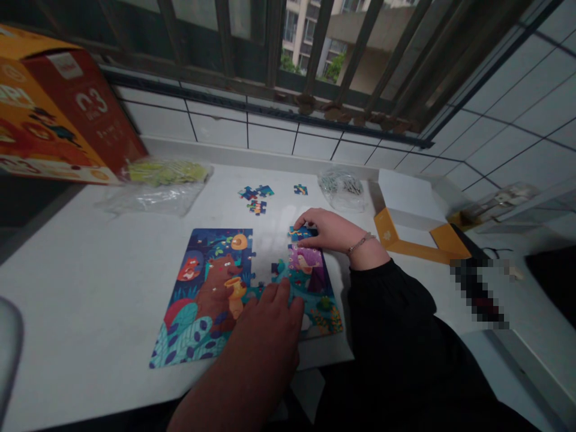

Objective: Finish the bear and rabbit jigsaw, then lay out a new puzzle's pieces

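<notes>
A colourful jigsaw puzzle (211,294) with a bear and a fox lies on the white table (90,288); a gap shows in its upper middle. My left hand (270,318) rests flat on the puzzle's lower middle with the fingers stretched out and the forearm bare. My right hand (330,231), with a bracelet and a black sleeve, sits at the puzzle's upper right corner. Its fingers curl down onto a blue puzzle piece (300,233) there. A few loose puzzle pieces (254,199) lie beyond the puzzle, with one more piece (300,189) to their right.
An orange puzzle box (54,114) stands at the far left, beside a plastic bag (162,180) of yellow-green pieces. A clear bag (342,187) and a white box (407,204) on a yellow tray (418,247) lie to the right. A tiled wall and a barred window stand behind.
</notes>
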Tool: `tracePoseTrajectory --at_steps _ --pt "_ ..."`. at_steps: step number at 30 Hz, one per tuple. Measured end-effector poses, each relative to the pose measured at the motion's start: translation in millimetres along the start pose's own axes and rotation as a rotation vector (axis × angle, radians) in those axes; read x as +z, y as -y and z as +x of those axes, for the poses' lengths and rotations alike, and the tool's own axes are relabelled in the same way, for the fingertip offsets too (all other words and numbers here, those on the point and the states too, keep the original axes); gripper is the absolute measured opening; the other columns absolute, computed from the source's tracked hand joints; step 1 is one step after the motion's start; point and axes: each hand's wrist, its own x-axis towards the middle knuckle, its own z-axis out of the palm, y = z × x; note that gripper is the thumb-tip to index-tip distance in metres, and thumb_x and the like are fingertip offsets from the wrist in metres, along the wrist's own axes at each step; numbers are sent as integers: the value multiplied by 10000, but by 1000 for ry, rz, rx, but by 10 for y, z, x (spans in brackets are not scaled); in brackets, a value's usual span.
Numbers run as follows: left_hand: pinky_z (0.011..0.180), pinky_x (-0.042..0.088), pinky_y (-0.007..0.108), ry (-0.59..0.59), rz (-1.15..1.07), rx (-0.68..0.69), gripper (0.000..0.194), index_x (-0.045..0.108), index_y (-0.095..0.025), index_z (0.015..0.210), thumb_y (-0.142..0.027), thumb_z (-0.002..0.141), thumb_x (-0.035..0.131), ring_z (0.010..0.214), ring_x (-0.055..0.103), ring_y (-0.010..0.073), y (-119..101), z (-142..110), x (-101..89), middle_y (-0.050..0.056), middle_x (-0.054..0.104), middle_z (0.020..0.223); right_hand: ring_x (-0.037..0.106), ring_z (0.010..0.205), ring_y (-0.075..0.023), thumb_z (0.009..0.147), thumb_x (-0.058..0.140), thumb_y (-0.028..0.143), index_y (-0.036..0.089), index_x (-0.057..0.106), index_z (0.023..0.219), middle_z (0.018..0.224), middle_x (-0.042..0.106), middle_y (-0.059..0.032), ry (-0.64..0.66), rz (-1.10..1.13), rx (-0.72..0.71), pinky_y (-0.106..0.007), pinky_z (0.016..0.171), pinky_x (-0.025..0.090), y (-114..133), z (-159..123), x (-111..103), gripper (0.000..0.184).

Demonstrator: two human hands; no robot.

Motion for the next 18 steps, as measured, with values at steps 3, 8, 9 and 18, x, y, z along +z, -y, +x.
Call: tracePoseTrajectory --at_steps 3,8,9,18 --pt "1148 564 603 7 -6 -2 619 656 -148 1371 -115 753 680 1498 553 445 4 4 7 261 479 1711 696 1074 -233 867 951 280 211 815 1148 1137 762 -66 25 11 1 -336 942 509 -7 9 21 320" --pt "1142 564 589 5 -6 -16 583 661 -155 1375 -114 794 652 1496 557 432 -12 17 9 249 501 1692 713 1107 -229 862 957 260 223 837 1129 1158 777 -63 5 52 -8 -341 976 524 -12 46 82 294" --pt "1140 563 592 1 -7 -17 575 663 -150 1374 -114 801 648 1496 556 437 -16 18 7 255 500 1689 715 1113 -228 867 951 249 223 839 1130 1161 777 -64 6 62 -8 -341 981 526 -12 47 84 286" --pt "1150 555 608 8 -15 -19 579 680 -143 1359 -96 782 672 1482 565 443 -17 20 -1 253 505 1693 711 1047 -207 867 932 166 202 835 1169 1153 774 -70 -7 53 19 -327 944 531 32 58 70 319"
